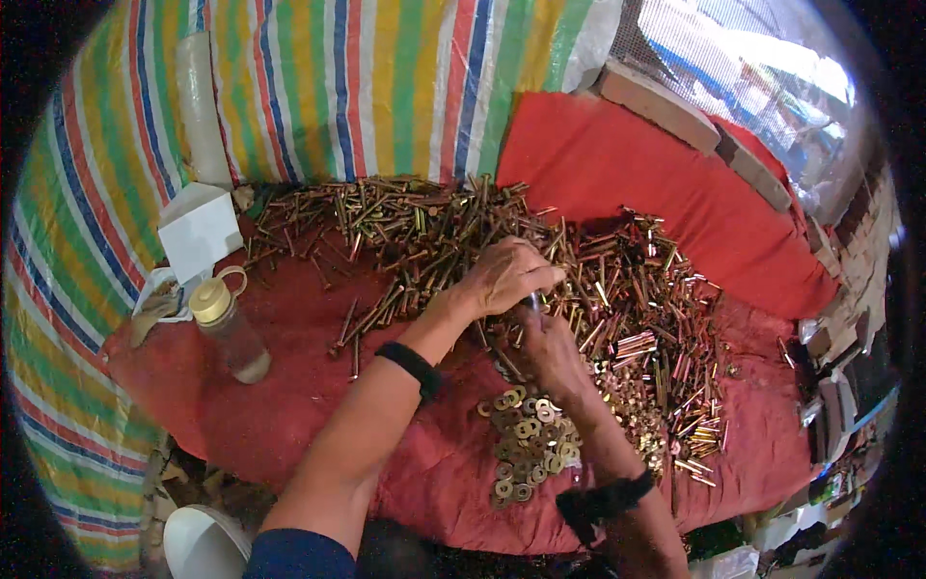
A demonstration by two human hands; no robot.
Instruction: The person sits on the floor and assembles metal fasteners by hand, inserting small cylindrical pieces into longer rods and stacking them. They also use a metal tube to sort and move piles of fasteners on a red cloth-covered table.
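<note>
My left hand (506,277) is closed, its fingers curled over the pile of long brassy bolts (415,217). Just below and to its right, my right hand (555,349) is closed too, thumb side up. Between the two hands shows a small shiny, bluish piece (531,302); its kind is hidden by the fingers. Flat round washers (531,434) lie in a heap left of my right forearm. Small nut-like pieces (632,415) are heaped on that forearm's other side. Each wrist wears a black band.
Red cloth (289,415) covers the work surface. At left stand a clear bottle with a yellow lid (230,333) and a white box (200,232). A white bucket (204,542) is below the front edge. Striped sheeting (386,87) hangs behind; bricks (661,106) line the back right.
</note>
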